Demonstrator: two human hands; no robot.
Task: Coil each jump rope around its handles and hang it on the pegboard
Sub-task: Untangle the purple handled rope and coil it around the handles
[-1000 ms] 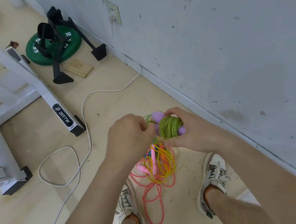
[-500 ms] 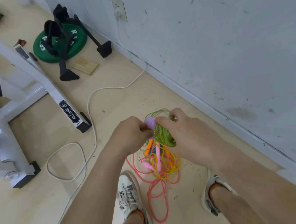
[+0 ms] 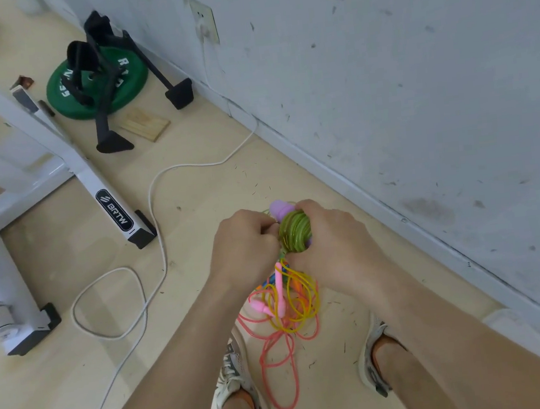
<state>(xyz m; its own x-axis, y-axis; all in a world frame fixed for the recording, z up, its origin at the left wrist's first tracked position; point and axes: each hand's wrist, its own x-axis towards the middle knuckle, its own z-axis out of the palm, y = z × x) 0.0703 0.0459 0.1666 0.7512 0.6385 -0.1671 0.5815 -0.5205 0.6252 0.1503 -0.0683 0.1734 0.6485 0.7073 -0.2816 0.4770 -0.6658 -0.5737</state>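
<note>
Two hands are meeting above the feet: right hand (image 3: pixel 333 244) is curling round the green rope coil (image 3: pixel 295 231) wound on purple handles (image 3: pixel 280 207), left hand (image 3: pixel 242 243) fingers are pinching its edge. Pink and yellow ropes (image 3: pixel 289 305) are tangling just below.

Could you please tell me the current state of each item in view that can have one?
green jump rope: wound tightly around its purple handles, not yet hung.
left hand: pinches the coil's edge.
right hand: curled round the coil.
pink jump rope: uncoiled, loose loops below the hands.
yellow jump rope: uncoiled, tangled with the pink one.
white cable: plugged into the wall socket.
</note>
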